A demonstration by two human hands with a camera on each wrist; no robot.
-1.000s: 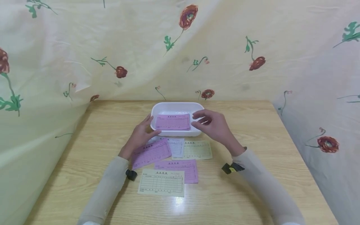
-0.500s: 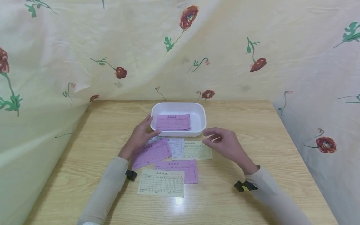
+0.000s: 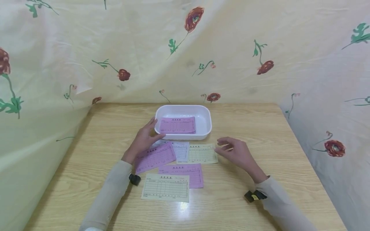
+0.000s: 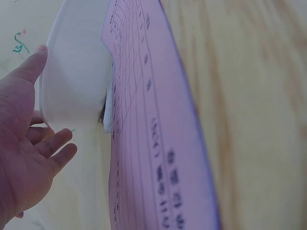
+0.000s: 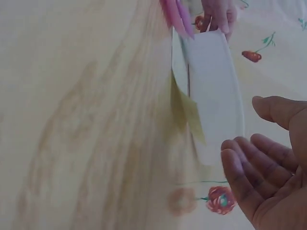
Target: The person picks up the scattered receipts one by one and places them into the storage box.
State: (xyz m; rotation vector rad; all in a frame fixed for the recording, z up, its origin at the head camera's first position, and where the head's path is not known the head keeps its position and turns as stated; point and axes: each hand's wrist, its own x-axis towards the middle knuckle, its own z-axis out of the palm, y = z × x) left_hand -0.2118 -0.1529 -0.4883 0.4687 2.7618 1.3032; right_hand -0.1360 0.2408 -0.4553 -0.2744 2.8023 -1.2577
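A white plastic tray (image 3: 203, 123) stands near the table's back edge, with pink printed slips (image 3: 177, 125) inside. My left hand (image 3: 143, 138) holds its front left corner, thumb along the front rim and fingers at the left end. In the left wrist view, thumb and fingers meet the tray wall (image 4: 76, 62). My right hand (image 3: 235, 152) is beside the right end of a pale yellow slip (image 3: 203, 154), fingers loosely bent and nothing between them. The right wrist view shows its thumb and fingers apart, palm bare.
Before the tray lie a white slip (image 3: 181, 152), a tilted pink slip (image 3: 157, 157), another pink slip (image 3: 196, 176) and a cream slip (image 3: 166, 187) overlapping it. A flowered cloth (image 3: 231, 48) hangs behind and beside the wooden table (image 3: 248, 118).
My right hand has moved from the tray's right end toward me and rightward, to the pale yellow slip's right end. My left hand and the slips have stayed put.
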